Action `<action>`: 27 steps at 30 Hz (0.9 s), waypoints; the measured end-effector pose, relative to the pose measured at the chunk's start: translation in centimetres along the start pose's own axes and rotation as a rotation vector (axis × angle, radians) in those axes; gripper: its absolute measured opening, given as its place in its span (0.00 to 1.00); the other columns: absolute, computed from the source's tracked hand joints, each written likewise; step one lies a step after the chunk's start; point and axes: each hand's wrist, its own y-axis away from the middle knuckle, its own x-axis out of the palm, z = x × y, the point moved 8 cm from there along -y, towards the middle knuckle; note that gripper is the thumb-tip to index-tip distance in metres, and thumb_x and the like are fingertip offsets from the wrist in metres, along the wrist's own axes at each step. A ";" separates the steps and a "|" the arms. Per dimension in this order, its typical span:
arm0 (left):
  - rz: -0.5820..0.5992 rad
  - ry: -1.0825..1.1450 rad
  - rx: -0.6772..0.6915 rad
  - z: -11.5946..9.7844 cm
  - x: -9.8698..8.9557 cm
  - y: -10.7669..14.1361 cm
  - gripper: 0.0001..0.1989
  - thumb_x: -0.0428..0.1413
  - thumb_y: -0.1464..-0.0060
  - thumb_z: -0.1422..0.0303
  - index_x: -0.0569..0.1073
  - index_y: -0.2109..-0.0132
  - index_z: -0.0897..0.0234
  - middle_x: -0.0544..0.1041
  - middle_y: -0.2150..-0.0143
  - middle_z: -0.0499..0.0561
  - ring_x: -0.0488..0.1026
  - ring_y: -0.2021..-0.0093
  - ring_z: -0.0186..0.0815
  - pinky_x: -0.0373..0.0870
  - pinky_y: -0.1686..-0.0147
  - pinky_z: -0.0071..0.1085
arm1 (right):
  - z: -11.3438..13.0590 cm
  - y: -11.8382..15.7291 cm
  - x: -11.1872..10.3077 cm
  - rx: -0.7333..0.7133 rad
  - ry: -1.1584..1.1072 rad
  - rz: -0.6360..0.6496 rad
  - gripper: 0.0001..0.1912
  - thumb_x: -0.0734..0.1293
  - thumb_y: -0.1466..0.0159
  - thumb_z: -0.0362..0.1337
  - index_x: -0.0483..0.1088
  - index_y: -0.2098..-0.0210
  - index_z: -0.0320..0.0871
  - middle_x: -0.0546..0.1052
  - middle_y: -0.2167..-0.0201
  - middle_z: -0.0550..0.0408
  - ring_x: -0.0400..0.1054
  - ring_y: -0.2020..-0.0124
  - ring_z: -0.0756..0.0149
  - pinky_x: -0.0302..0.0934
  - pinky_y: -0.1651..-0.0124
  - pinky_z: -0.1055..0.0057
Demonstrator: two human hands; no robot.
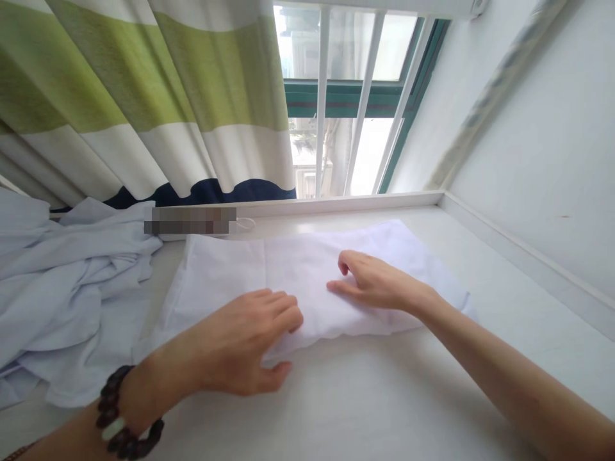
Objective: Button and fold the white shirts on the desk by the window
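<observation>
A folded white cloth [307, 262], perhaps a garment, lies flat as a wide rectangle on the pale board surface [365, 397]. My left hand [250, 339] is over its near edge, fingers curled loosely and thumb apart, with nothing seen between them. On that wrist is a dark bead bracelet [113, 410]. Over the middle right of the cloth is my right hand [375, 278], its thumb and bent index finger apart with a gap between. Whether its fingertips touch the cloth I cannot tell. The undersides of both hands are hidden.
Crumpled white cloth [72, 288] is heaped at the left. A blurred-out flat object [189, 221] with a white loop lies behind the folded cloth. A raised rim [355, 203] borders the surface, with a curtain [144, 96], white bars [365, 96] and a wall beyond.
</observation>
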 end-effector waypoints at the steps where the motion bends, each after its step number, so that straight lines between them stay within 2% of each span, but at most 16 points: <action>1: 0.019 -0.015 0.041 -1.0 0.4 -0.2 0.06 0.55 0.52 0.70 0.66 0.65 0.61 0.72 0.65 0.49 0.68 0.66 0.37 0.65 0.65 0.33 | 0.5 0.5 0.4 -0.034 -0.027 0.109 0.23 0.59 0.38 0.58 0.67 0.63 0.43 0.73 0.66 0.51 0.66 0.69 0.63 0.59 0.68 0.68; 3: 0.028 -0.036 0.071 -1.8 1.2 -0.4 0.08 0.53 0.54 0.75 0.66 0.64 0.62 0.72 0.64 0.49 0.68 0.65 0.38 0.63 0.65 0.33 | 1.3 1.3 1.1 -0.106 -0.041 0.282 0.26 0.65 0.45 0.63 0.65 0.68 0.45 0.72 0.71 0.55 0.63 0.72 0.64 0.53 0.73 0.70; 5: 0.023 -0.021 0.068 -1.4 1.8 -0.6 0.10 0.52 0.54 0.76 0.67 0.62 0.62 0.73 0.62 0.50 0.69 0.63 0.38 0.63 0.64 0.33 | 1.9 1.5 1.4 -0.160 0.001 0.318 0.25 0.70 0.48 0.59 0.64 0.68 0.45 0.72 0.70 0.56 0.63 0.70 0.64 0.52 0.72 0.71; 7: 0.027 -0.002 0.060 -0.9 2.3 -0.6 0.11 0.51 0.54 0.78 0.67 0.61 0.62 0.73 0.62 0.49 0.69 0.61 0.38 0.63 0.63 0.32 | 2.4 1.3 1.9 -0.198 0.057 0.308 0.16 0.70 0.44 0.49 0.64 0.67 0.44 0.72 0.69 0.56 0.64 0.69 0.64 0.51 0.71 0.71; 9: 0.045 0.012 0.051 -0.6 2.5 -0.4 0.12 0.49 0.53 0.81 0.67 0.63 0.62 0.73 0.64 0.48 0.69 0.62 0.37 0.62 0.64 0.31 | 2.9 1.2 2.8 -0.258 0.065 0.352 0.06 0.66 0.39 0.39 0.65 0.67 0.44 0.71 0.70 0.56 0.64 0.69 0.65 0.51 0.70 0.71; 11: 0.071 0.050 0.027 -0.4 2.5 -0.1 0.13 0.47 0.52 0.83 0.67 0.64 0.61 0.73 0.64 0.46 0.70 0.63 0.35 0.61 0.65 0.29 | 3.2 1.1 3.4 -0.316 0.034 0.404 0.02 0.63 0.38 0.35 0.66 0.67 0.44 0.71 0.71 0.57 0.64 0.69 0.66 0.51 0.69 0.72; 13: 0.106 0.109 -0.009 -0.3 2.2 0.3 0.14 0.48 0.52 0.84 0.68 0.64 0.60 0.73 0.63 0.44 0.72 0.62 0.33 0.61 0.65 0.27 | 2.9 1.2 3.5 -0.335 0.009 0.443 0.01 0.65 0.39 0.35 0.67 0.66 0.45 0.70 0.73 0.59 0.63 0.70 0.67 0.51 0.70 0.72; 15: 0.156 0.170 -0.064 0.2 1.7 0.7 0.13 0.51 0.50 0.81 0.70 0.62 0.58 0.74 0.60 0.43 0.73 0.63 0.32 0.62 0.65 0.26 | 2.4 1.5 3.3 -0.311 -0.034 0.500 0.06 0.67 0.41 0.39 0.68 0.65 0.45 0.69 0.74 0.60 0.62 0.72 0.69 0.52 0.71 0.73; 18: 0.205 0.269 -0.148 1.2 1.2 0.7 0.06 0.56 0.44 0.64 0.72 0.58 0.56 0.74 0.61 0.44 0.72 0.67 0.33 0.64 0.68 0.27 | 2.1 2.1 2.7 -0.260 -0.163 0.572 0.15 0.66 0.39 0.49 0.70 0.63 0.44 0.71 0.72 0.59 0.64 0.72 0.69 0.56 0.71 0.73; 19: 0.175 0.286 -0.165 1.6 1.0 0.5 0.09 0.54 0.42 0.59 0.72 0.58 0.57 0.74 0.62 0.46 0.72 0.66 0.34 0.65 0.66 0.28 | 2.2 1.9 2.3 -0.243 -0.197 0.532 0.18 0.63 0.37 0.52 0.70 0.62 0.44 0.73 0.69 0.57 0.65 0.71 0.68 0.58 0.70 0.72; 20: 0.112 0.285 -0.180 1.9 0.7 0.0 0.13 0.49 0.38 0.57 0.72 0.59 0.59 0.74 0.62 0.47 0.72 0.65 0.35 0.66 0.64 0.30 | 2.2 1.5 1.8 -0.222 -0.212 0.438 0.20 0.60 0.35 0.53 0.71 0.59 0.43 0.74 0.65 0.54 0.67 0.67 0.66 0.61 0.66 0.70; 22: -0.080 0.224 -0.211 2.7 0.6 -0.8 0.19 0.40 0.34 0.58 0.71 0.57 0.62 0.75 0.58 0.53 0.71 0.58 0.38 0.66 0.54 0.35 | 1.8 0.2 0.5 -0.151 -0.168 0.126 0.23 0.56 0.33 0.52 0.69 0.52 0.42 0.74 0.53 0.47 0.68 0.55 0.60 0.62 0.53 0.65; 24: -0.242 0.131 -0.247 3.2 1.3 -1.2 0.20 0.39 0.33 0.59 0.70 0.49 0.65 0.72 0.48 0.58 0.67 0.47 0.42 0.61 0.44 0.42 | 1.0 -0.6 0.1 -0.053 -0.056 -0.157 0.27 0.53 0.31 0.51 0.63 0.41 0.41 0.65 0.40 0.42 0.59 0.39 0.55 0.52 0.39 0.59; 25: -0.273 0.090 -0.258 3.3 2.1 -1.3 0.21 0.40 0.34 0.59 0.67 0.44 0.64 0.69 0.42 0.59 0.63 0.41 0.43 0.55 0.39 0.46 | 0.4 -1.0 0.7 -0.014 0.012 -0.203 0.30 0.52 0.31 0.52 0.59 0.38 0.40 0.59 0.35 0.42 0.51 0.34 0.54 0.46 0.35 0.56; 27: -0.259 0.024 -0.320 4.0 3.8 -1.2 0.24 0.40 0.34 0.57 0.61 0.36 0.58 0.61 0.34 0.56 0.55 0.34 0.46 0.45 0.35 0.52 | -1.3 -1.9 2.5 0.041 0.090 -0.163 0.33 0.48 0.31 0.55 0.52 0.33 0.47 0.49 0.30 0.48 0.39 0.30 0.53 0.35 0.32 0.52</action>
